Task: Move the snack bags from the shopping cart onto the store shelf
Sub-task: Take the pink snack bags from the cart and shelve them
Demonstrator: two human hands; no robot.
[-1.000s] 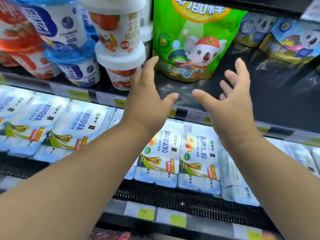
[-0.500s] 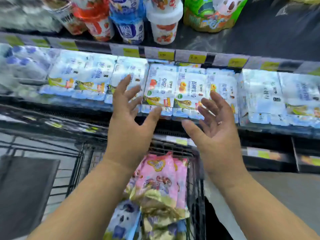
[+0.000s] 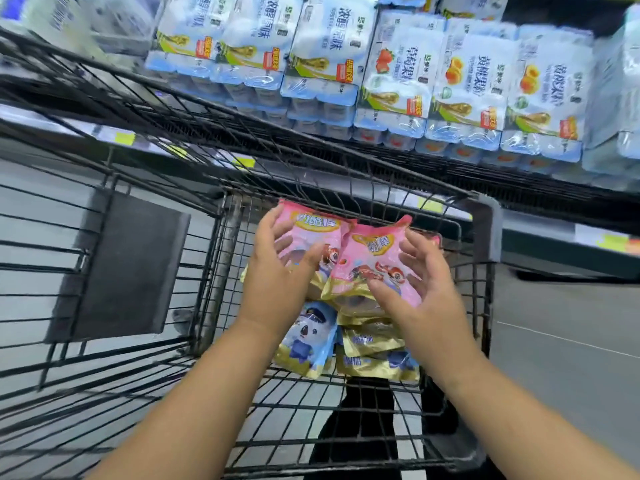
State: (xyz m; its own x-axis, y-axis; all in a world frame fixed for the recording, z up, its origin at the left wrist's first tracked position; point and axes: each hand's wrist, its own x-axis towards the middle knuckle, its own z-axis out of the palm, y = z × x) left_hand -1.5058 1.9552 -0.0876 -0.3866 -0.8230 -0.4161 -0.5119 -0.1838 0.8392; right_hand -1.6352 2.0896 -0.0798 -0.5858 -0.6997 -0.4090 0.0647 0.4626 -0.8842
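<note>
Two pink snack bags lie on top of a pile in the black wire shopping cart (image 3: 485, 220): one to the left (image 3: 322, 230) and one to the right (image 3: 370, 258). Under them are a blue bag with a koala (image 3: 308, 337) and gold-and-blue bags (image 3: 374, 355). My left hand (image 3: 277, 275) rests on the left pink bag with fingers spread and its thumb on the bag's face. My right hand (image 3: 426, 289) lies on the right pink bag, fingers apart, thumb pressed near its lower edge. Neither bag is lifted.
Rows of white-and-blue yoghurt multipacks (image 3: 398, 81) fill the store shelf beyond the cart, above a shelf edge with yellow price tags (image 3: 124, 138). A grey flap (image 3: 128, 265) hangs in the cart's left section. Grey floor shows to the right.
My view has dropped from the upper shelf down to the cart. Both hands have come down from in front of the shelf and now touch the pink bags.
</note>
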